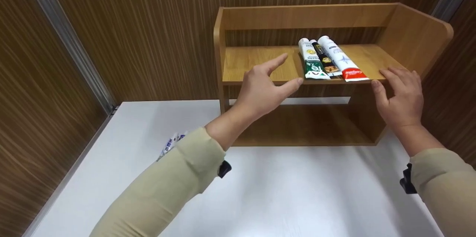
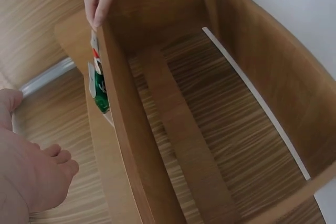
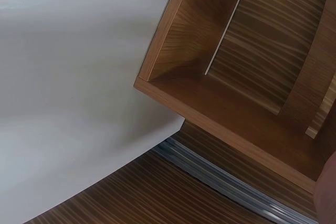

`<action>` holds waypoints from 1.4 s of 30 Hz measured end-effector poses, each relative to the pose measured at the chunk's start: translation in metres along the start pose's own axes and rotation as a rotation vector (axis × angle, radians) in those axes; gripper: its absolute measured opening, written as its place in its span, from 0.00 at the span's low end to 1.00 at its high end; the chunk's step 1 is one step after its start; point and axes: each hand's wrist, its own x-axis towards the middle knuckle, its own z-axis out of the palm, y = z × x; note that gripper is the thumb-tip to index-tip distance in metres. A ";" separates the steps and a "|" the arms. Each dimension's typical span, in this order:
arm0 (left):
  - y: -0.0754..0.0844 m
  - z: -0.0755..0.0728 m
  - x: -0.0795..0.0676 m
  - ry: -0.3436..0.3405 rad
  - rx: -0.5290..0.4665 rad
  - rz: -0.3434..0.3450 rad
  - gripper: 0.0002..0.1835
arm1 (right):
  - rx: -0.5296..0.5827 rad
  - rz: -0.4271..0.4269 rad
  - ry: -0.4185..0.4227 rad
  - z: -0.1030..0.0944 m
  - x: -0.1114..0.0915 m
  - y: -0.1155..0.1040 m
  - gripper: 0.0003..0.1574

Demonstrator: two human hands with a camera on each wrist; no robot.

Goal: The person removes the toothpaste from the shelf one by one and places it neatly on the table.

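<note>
Three toothpaste tubes lie side by side on the upper board of a wooden shelf (image 1: 256,64): a white and green tube (image 1: 310,58), a black tube (image 1: 327,60) and a white and red Colgate tube (image 1: 342,58). My left hand (image 1: 262,88) is in front of the board, left of the tubes, thumb and forefinger spread and holding nothing. Right of the Colgate tube, my right hand (image 1: 401,97) rests at the board's front edge with loosely bent fingers. In the left wrist view, the green tube end (image 2: 101,92) shows past the board.
White and blue packaging (image 1: 171,146) lies on the white table (image 1: 260,192), partly hidden by my left sleeve. Below the tubes is the shelf's lower compartment (image 1: 297,125). Wood-patterned panels (image 1: 148,36) stand behind and at both sides, with metal strips at the corners.
</note>
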 end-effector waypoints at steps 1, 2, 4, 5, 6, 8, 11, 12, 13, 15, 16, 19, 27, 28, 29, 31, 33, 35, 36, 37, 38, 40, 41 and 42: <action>0.000 0.002 0.003 0.009 -0.001 -0.004 0.35 | -0.003 0.002 -0.005 0.000 0.000 0.000 0.27; 0.000 0.005 0.006 0.020 0.005 -0.004 0.36 | -0.004 0.004 -0.009 0.000 0.000 -0.001 0.28; 0.001 0.011 0.013 0.039 0.008 -0.010 0.36 | -0.007 0.005 -0.011 0.001 0.001 -0.001 0.28; 0.001 0.014 0.015 0.048 0.006 -0.013 0.36 | -0.010 0.006 -0.013 0.001 0.001 -0.001 0.28; 0.001 0.018 0.018 0.056 0.004 -0.016 0.37 | -0.011 0.009 -0.017 0.001 0.002 -0.001 0.28; 0.001 0.026 0.023 0.066 -0.002 -0.022 0.38 | -0.013 0.012 -0.021 0.001 0.002 0.000 0.28; 0.000 0.039 0.029 0.079 -0.006 -0.030 0.39 | -0.017 0.019 -0.031 0.001 0.001 0.001 0.29; -0.001 0.043 0.030 0.083 0.000 -0.031 0.40 | -0.016 0.020 -0.030 0.001 0.001 0.001 0.29; -0.001 0.047 0.032 0.089 0.006 -0.031 0.41 | -0.016 0.017 -0.024 0.001 0.001 0.001 0.29; -0.002 0.055 0.034 0.105 0.023 -0.029 0.42 | -0.014 0.013 -0.017 0.001 0.001 0.002 0.28; -0.003 0.059 0.035 0.115 0.031 -0.027 0.43 | -0.013 0.011 -0.015 0.002 0.001 0.002 0.28; -0.006 0.069 0.039 0.142 0.042 -0.017 0.43 | -0.004 -0.006 0.001 0.002 0.002 0.002 0.28; -0.013 0.088 0.048 0.177 0.080 -0.019 0.43 | -0.002 -0.007 0.019 0.000 0.003 0.004 0.27; -0.013 0.090 0.049 0.181 0.088 -0.023 0.43 | -0.003 -0.004 0.019 0.000 0.003 0.004 0.27; -0.012 0.091 0.050 0.183 0.097 -0.025 0.43 | -0.004 -0.003 0.019 0.000 0.003 0.004 0.27; -0.011 0.093 0.052 0.187 0.104 -0.022 0.44 | -0.008 -0.001 0.018 -0.001 0.003 0.004 0.27; -0.009 0.094 0.054 0.188 0.107 -0.025 0.44 | -0.011 -0.001 0.020 -0.002 0.003 0.003 0.28; -0.007 0.095 0.056 0.183 0.113 -0.037 0.45 | -0.015 -0.001 0.017 -0.003 0.003 0.003 0.28; -0.006 0.096 0.057 0.181 0.115 -0.043 0.45 | -0.016 0.001 0.013 -0.004 0.002 0.003 0.28; -0.005 0.097 0.058 0.180 0.116 -0.050 0.45 | -0.017 0.004 0.008 -0.004 0.002 0.002 0.28; -0.004 0.097 0.059 0.182 0.130 -0.052 0.45 | -0.018 0.008 0.005 -0.005 0.003 0.001 0.28; -0.002 0.099 0.061 0.183 0.165 -0.063 0.45 | -0.019 0.016 0.000 -0.006 0.003 0.000 0.28; -0.001 0.100 0.062 0.186 0.183 -0.067 0.45 | -0.019 0.020 -0.003 -0.006 0.003 0.000 0.28; -0.001 0.100 0.064 0.188 0.201 -0.073 0.45 | -0.019 0.024 -0.003 -0.007 0.003 -0.001 0.28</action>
